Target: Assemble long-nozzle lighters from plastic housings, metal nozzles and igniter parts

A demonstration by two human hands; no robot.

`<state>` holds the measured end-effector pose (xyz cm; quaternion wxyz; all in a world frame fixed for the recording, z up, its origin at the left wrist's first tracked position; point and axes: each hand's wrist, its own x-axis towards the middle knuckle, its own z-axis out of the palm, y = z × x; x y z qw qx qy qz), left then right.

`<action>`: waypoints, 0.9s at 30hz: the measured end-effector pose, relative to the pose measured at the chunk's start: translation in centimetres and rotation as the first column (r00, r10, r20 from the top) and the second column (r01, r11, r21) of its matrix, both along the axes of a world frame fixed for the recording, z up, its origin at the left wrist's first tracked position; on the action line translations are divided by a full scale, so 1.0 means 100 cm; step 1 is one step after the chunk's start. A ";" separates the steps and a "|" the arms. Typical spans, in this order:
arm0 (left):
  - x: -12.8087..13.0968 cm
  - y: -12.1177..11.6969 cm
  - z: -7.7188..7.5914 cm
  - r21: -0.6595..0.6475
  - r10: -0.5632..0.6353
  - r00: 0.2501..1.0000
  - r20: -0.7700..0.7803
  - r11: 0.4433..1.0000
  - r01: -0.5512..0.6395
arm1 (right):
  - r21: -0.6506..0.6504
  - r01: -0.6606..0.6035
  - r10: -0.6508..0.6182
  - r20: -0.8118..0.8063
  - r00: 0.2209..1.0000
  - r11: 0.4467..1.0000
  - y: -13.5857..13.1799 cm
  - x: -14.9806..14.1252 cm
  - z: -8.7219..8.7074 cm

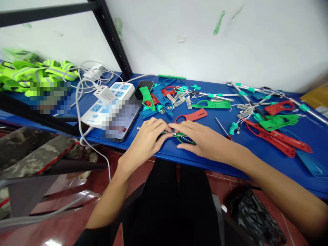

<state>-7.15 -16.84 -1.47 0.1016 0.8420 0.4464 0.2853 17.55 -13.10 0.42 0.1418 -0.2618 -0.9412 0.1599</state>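
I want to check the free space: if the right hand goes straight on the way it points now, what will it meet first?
Probably the left hand: the fingertips of the right hand lie close to its fingers, above a small green and metal piece. I cannot tell if they touch.

Bright, even light is washing over the white wall (179, 41) and blue shelf (282, 167), faint shadows are lying under the left hand (145, 145) and right hand (205, 140), glare is shining on the red floor tiles (64, 232), and wide-angle distortion is bending the shelf's front edge.
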 end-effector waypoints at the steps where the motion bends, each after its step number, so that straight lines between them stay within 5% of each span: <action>1: 0.000 0.000 0.000 -0.007 0.000 1.000 0.003 1.000 0.000 | -0.038 -0.011 0.010 -0.004 1.000 0.999 0.002 0.004 0.001; 7: -0.001 0.001 0.000 0.017 0.010 1.000 0.000 1.000 -0.010 | -0.131 0.055 -0.068 -0.090 0.994 0.990 0.016 0.008 -0.005; 18: -0.001 0.002 -0.001 0.030 0.074 0.997 -0.011 0.997 -0.074 | 0.012 0.047 -0.047 -0.056 0.997 0.999 0.008 -0.001 -0.007; 27: -0.005 0.001 -0.001 0.014 0.065 0.998 0.016 0.998 -0.065 | 0.003 0.047 -0.047 -0.076 0.996 0.999 0.014 0.003 -0.009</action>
